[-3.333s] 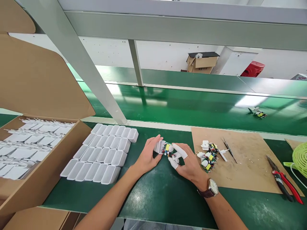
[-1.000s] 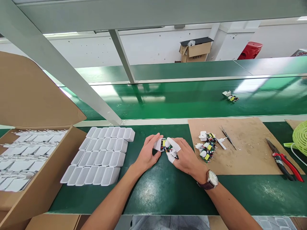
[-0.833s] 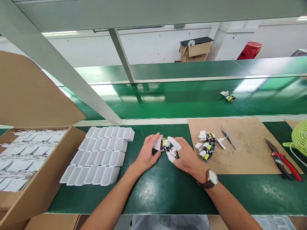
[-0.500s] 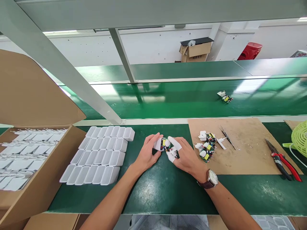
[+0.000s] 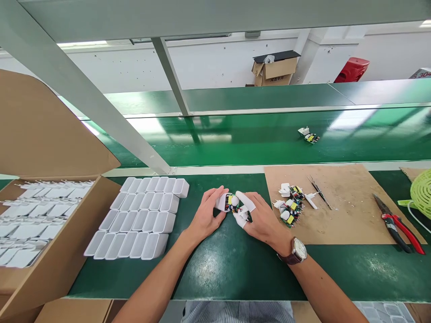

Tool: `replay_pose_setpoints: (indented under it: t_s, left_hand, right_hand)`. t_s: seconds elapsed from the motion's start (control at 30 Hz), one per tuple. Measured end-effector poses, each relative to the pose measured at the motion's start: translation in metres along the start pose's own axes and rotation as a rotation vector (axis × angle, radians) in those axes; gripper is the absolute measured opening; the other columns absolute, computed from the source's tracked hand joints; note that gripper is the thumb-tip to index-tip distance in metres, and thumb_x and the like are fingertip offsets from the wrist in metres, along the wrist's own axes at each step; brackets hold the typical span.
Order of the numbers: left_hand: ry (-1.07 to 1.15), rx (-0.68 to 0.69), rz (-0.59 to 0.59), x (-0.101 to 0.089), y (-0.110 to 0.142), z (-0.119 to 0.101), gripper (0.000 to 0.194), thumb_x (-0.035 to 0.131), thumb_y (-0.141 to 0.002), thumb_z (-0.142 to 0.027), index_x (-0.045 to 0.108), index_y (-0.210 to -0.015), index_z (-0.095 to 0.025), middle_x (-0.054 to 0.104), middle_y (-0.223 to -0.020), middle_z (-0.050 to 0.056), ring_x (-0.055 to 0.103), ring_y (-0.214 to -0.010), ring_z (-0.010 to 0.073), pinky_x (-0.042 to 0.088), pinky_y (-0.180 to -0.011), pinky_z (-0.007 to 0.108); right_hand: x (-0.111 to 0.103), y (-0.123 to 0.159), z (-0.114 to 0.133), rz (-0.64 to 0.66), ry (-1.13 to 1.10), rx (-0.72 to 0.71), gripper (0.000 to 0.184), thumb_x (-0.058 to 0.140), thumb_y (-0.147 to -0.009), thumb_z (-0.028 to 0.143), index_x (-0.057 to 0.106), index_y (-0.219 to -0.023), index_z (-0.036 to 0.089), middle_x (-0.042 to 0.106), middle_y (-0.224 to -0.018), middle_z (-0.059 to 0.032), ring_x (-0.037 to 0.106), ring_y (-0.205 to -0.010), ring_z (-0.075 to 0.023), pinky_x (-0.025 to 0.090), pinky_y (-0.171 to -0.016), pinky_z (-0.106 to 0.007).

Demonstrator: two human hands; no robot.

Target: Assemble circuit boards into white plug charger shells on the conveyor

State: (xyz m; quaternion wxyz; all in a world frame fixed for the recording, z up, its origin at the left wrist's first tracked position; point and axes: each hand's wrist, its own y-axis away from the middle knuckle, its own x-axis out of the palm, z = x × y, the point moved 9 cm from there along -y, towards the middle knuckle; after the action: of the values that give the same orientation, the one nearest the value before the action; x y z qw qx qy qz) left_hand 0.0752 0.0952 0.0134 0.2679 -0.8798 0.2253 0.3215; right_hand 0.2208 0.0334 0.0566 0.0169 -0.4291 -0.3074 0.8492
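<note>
My left hand (image 5: 208, 214) is closed around a white plastic housing (image 5: 221, 202), its fingers and thumb on the two sides. A small circuit board (image 5: 232, 202) with a yellow part and a round white part sits at the housing's open end, partly inside it as far as I can see. My right hand (image 5: 258, 215), with white covers on thumb and forefinger, pinches the board's other end. The fingers hide some of that end. Several similar boards with white parts (image 5: 290, 207) lie in a pile on a brown cardboard sheet (image 5: 323, 229), right of my right hand.
Rows of white plastic cases (image 5: 141, 215) stand at left, beside an open carton (image 5: 81, 224) of white parts. Tweezers (image 5: 319, 193) and red-handled pliers (image 5: 399, 226) lie on the cardboard. A light-green round object (image 5: 421, 193) is at far right. Behind runs a green belt (image 5: 235, 148) carrying another board (image 5: 309, 135).
On the green belt, the board with its white part has shifted slightly to the left. Both hands keep practically the same place and grip.
</note>
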Motion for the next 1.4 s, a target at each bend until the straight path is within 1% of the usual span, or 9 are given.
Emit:
replay_pose_setpoints:
  t_s: [0.2,0.33,0.7,1.03,1.17,1.23,1.27,1.33,1.4]
  left_hand:
    - [-0.009,-0.017,0.013,0.000,0.000,0.001,0.068,0.062,-0.092,-0.016,0.036,-0.154,-0.027,0.057,-0.145,0.009,0.044,-0.140,0.0269,0.043,-0.118,0.051]
    - [-0.004,0.011,0.006,-0.001,-0.001,-0.001,0.070,0.062,-0.092,-0.015,0.035,-0.155,-0.028,0.057,-0.145,0.009,0.045,-0.139,0.0265,0.044,-0.117,0.051]
    - [0.054,0.069,0.010,0.001,-0.001,-0.013,0.080,0.064,-0.092,-0.013,0.025,-0.159,-0.031,0.060,-0.144,0.007,0.047,-0.136,0.0257,0.046,-0.115,0.050]
    - [0.070,0.068,0.018,0.002,-0.001,-0.014,0.080,0.065,-0.092,-0.014,0.025,-0.159,-0.030,0.060,-0.144,0.010,0.050,-0.136,0.0279,0.046,-0.114,0.055]
    - [0.200,0.017,0.087,0.014,0.002,-0.010,0.084,0.066,-0.091,-0.018,0.021,-0.160,-0.030,0.054,-0.150,0.012,0.053,-0.137,0.0283,0.044,-0.116,0.054]
    - [0.312,-0.040,0.111,0.020,0.004,-0.005,0.084,0.064,-0.091,-0.018,0.020,-0.161,-0.029,0.053,-0.150,0.014,0.056,-0.135,0.0274,0.048,-0.114,0.051]
    - [0.353,-0.067,0.099,0.020,0.003,-0.002,0.082,0.064,-0.091,-0.018,0.021,-0.160,-0.027,0.055,-0.147,0.014,0.057,-0.133,0.0269,0.050,-0.112,0.049]
    - [0.394,-0.114,0.021,0.013,0.002,0.004,0.076,0.066,-0.090,-0.020,0.030,-0.157,-0.025,0.058,-0.140,0.014,0.061,-0.127,0.0258,0.051,-0.109,0.047]
    - [0.430,-0.154,-0.060,0.005,0.000,0.009,0.070,0.069,-0.089,-0.024,0.038,-0.153,-0.023,0.062,-0.130,0.012,0.063,-0.119,0.0240,0.051,-0.107,0.046]
  right_hand:
    - [0.004,0.001,0.000,0.050,-0.010,-0.003,0.077,0.053,-0.085,0.005,0.028,-0.156,0.019,0.061,-0.125,-0.0150,0.057,-0.113,-0.0316,0.057,-0.095,-0.050]
    - [0.005,0.001,0.000,0.075,-0.008,-0.004,0.077,0.053,-0.084,0.004,0.029,-0.155,0.018,0.061,-0.125,-0.0153,0.056,-0.112,-0.0318,0.056,-0.096,-0.051]
    - [0.008,0.002,0.002,0.068,-0.008,-0.022,0.071,0.054,-0.085,0.006,0.035,-0.153,0.017,0.062,-0.122,-0.0153,0.057,-0.108,-0.0318,0.057,-0.092,-0.050]
    - [0.012,0.002,0.000,0.091,-0.038,-0.004,0.070,0.055,-0.088,0.008,0.033,-0.154,0.020,0.063,-0.124,-0.0147,0.058,-0.109,-0.0314,0.057,-0.093,-0.051]
    - [0.004,0.000,0.003,0.046,-0.100,0.005,0.065,0.063,-0.091,0.019,0.037,-0.151,0.019,0.065,-0.120,-0.0147,0.061,-0.107,-0.0311,0.058,-0.090,-0.051]
    - [-0.001,0.000,0.002,0.016,-0.172,0.016,0.065,0.066,-0.092,0.026,0.038,-0.150,0.020,0.064,-0.125,-0.0153,0.060,-0.114,-0.0310,0.058,-0.094,-0.052]
    - [-0.002,0.000,0.000,0.004,-0.203,0.021,0.061,0.063,-0.094,0.025,0.039,-0.150,0.020,0.062,-0.130,-0.0158,0.059,-0.120,-0.0305,0.057,-0.098,-0.053]
    - [-0.001,0.002,-0.005,-0.022,-0.230,0.035,0.049,0.053,-0.099,0.018,0.044,-0.147,0.021,0.058,-0.138,-0.0161,0.055,-0.130,-0.0284,0.054,-0.105,-0.053]
    - [0.005,0.004,-0.012,-0.028,-0.220,0.049,0.044,0.048,-0.099,0.013,0.052,-0.142,0.022,0.057,-0.141,-0.0152,0.054,-0.133,-0.0265,0.053,-0.108,-0.052]
